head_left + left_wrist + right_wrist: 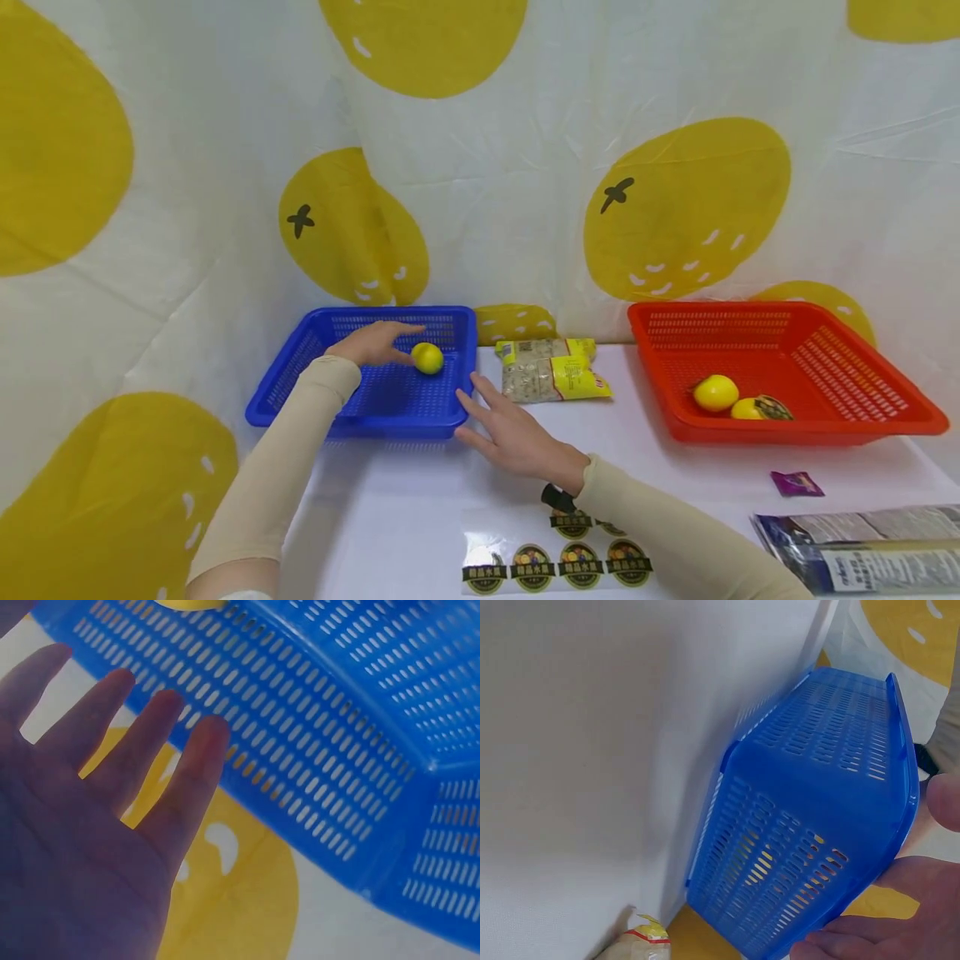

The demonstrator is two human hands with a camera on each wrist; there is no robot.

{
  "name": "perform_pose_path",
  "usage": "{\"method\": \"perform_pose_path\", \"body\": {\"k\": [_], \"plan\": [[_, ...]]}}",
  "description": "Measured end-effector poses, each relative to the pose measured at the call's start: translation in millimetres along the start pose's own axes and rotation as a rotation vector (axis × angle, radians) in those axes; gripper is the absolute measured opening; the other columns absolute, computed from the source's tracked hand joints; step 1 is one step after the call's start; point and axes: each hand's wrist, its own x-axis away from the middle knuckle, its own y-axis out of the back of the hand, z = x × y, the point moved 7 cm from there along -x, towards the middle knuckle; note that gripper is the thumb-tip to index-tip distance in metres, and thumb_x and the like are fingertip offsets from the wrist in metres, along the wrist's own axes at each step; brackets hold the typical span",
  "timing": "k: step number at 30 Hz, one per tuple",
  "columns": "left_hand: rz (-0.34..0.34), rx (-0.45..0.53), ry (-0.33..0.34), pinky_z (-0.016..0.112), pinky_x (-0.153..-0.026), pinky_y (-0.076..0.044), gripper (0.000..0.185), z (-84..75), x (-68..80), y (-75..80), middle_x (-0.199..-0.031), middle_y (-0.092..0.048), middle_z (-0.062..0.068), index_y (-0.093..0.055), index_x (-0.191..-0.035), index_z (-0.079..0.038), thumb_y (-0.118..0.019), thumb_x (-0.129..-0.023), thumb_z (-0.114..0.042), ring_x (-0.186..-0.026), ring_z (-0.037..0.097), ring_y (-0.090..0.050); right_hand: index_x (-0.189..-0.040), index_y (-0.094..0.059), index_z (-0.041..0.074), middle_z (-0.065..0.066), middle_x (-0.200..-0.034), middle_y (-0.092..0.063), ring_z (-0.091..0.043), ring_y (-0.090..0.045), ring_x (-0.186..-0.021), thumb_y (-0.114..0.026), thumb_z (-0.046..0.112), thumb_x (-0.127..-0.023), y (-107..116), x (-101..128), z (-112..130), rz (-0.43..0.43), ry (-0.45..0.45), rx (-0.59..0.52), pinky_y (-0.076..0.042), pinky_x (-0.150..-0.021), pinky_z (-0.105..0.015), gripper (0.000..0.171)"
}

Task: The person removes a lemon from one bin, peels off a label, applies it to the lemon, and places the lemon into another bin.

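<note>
Fingers (401, 332) of left hand (372, 343) beside lemon (427, 358) (blue basket (390, 400))

lemon (428, 358): small, yellow, round, lay inside basket near far right corner | blue basket (300, 392): perforated plastic, upright, sat on table's left side

A white cloth backdrop (525, 167) printed with big yellow fruit shapes hangs behind and to the left — creased, evenly lit — above a white surface (420, 508).
</note>
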Motion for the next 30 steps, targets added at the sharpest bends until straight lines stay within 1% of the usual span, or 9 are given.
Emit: {"method": "perform_pose_path", "body": {"k": [3,8,12,15,18,22,25,30], "plan": [[0.031,0.008,0.022,0.059,-0.122,-0.031,0.068,2.9,-11.3,-2.1,-0.163,-0.042,0.011,-0.042,-0.158,-0.022,-0.071,-0.097,-0.027,-0.152,0.039,-0.037,-0.16,-0.034,0.011,-0.018,-0.172,-0.015,-0.035,-0.021,-0.159,-0.047,0.05,-0.107,1.1,-0.5,1.2,-0.002,0.006,-0.006,-0.034,-0.123,-0.052,0.067],[0.061,-0.004,0.038,0.058,-0.122,-0.033,0.068,6.0,-29.7,-6.8,-0.16,-0.046,0.012,-0.046,-0.155,-0.021,-0.075,-0.094,-0.021,-0.15,0.039,-0.04,-0.16,-0.033,0.011,-0.017,-0.173,-0.013,-0.034,-0.02,-0.159,-0.046,0.052,-0.106,1.9,-1.0,2.0,0.011,-0.005,-0.023,-0.033,-0.124,-0.052,0.068],[0.075,-0.01,0.008,0.055,-0.121,-0.036,0.066,5.0,-42.7,-14.4,-0.155,-0.052,0.014,-0.053,-0.15,-0.017,-0.078,-0.09,-0.015,-0.145,0.037,-0.047,-0.161,-0.032,0.012,-0.016,-0.173,-0.012,-0.033,-0.02,-0.159,-0.044,0.053,-0.107,0.4,-0.7,1.4,0.029,-0.013,-0.02,-0.033,-0.124,-0.051,0.069],[0.079,-0.01,0.002,0.053,-0.119,-0.04,0.064,4.7,-51.1,-20.2,-0.15,-0.057,0.015,-0.058,-0.146,-0.015,-0.08,-0.086,-0.011,-0.138,0.036,-0.054,-0.161,-0.032,0.013,-0.015,-0.173,-0.011,-0.033,-0.02,-0.159,-0.044,0.054,-0.106,0.3,-0.2,0.5,0.035,-0.018,-0.024,-0.033,-0.124,-0.051,0.069],[0.077,-0.016,0.016,0.052,-0.117,-0.042,0.065,6.5,-55.5,-23.9,-0.147,-0.06,0.015,-0.061,-0.143,-0.015,-0.081,-0.082,-0.009,-0.134,0.034,-0.057,-0.161,-0.032,0.013,-0.015,-0.173,-0.011,-0.033,-0.02,-0.159,-0.044,0.054,-0.106,-0.2,-0.5,0.9,0.032,-0.014,-0.029,-0.032,-0.124,-0.051,0.069],[0.074,-0.01,0.036,0.053,-0.117,-0.042,0.064,9.8,-59.9,-27.8,-0.145,-0.062,0.014,-0.061,-0.142,-0.015,-0.081,-0.082,-0.006,-0.136,0.036,-0.055,-0.161,-0.031,0.013,-0.016,-0.173,-0.011,-0.032,-0.019,-0.159,-0.045,0.054,-0.106,-1.3,-0.7,1.1,0.029,-0.008,-0.027,-0.032,-0.124,-0.051,0.07],[0.07,0.015,0.054,0.053,-0.118,-0.041,0.063,13.1,-63.0,-30.6,-0.145,-0.062,0.013,-0.062,-0.142,-0.016,-0.081,-0.082,-0.004,-0.138,0.036,-0.054,-0.161,-0.031,0.012,-0.016,-0.173,-0.011,-0.032,-0.02,-0.159,-0.045,0.053,-0.106,-1.1,-0.2,1.5,0.028,-0.005,-0.025,-0.032,-0.124,-0.051,0.07],[0.053,0.037,0.067,0.054,-0.118,-0.04,0.063,15.2,-66.3,-33.0,-0.143,-0.064,0.012,-0.064,-0.14,-0.015,-0.084,-0.081,-0.005,-0.137,0.035,-0.055,-0.161,-0.03,0.012,-0.016,-0.173,-0.01,-0.033,-0.023,-0.158,-0.046,0.053,-0.106,-0.7,0.5,1.3,0.023,-0.001,-0.024,-0.034,-0.123,-0.051,0.071]]}}
